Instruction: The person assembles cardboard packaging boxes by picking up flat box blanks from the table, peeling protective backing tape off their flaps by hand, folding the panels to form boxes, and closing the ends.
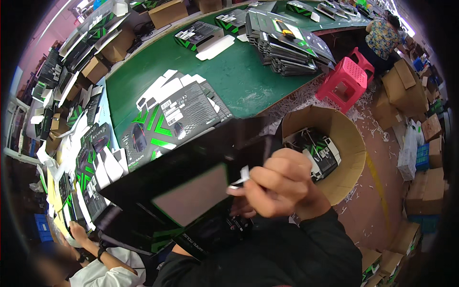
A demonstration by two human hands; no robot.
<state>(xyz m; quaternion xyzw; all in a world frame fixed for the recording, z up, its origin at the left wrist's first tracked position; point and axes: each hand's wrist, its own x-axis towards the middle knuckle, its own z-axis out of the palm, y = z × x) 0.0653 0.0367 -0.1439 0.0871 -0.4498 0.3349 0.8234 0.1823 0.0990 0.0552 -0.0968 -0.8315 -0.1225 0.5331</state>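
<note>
A black carton with green markings [181, 191] is held up close in front of me, its lid flap raised with a greyish window panel facing me. My right hand [282, 184] is closed at the carton's right edge, pinching a small white tab [242, 176] between the fingertips. My left hand is almost fully hidden under the carton. Only its wrist [175, 249] shows at the lower edge, where it seems to hold the carton from beneath. Flattened black-and-green cartons [167, 122] lie on the green table [239, 81] just beyond.
Stacks of flat cartons [287, 48] stand at the table's far side. A round cardboard bin [351, 143] with finished boxes stands at my right, with a pink stool [344, 79] beyond it. One person works at lower left [95, 268], another at top right [382, 36]. Brown boxes line the right.
</note>
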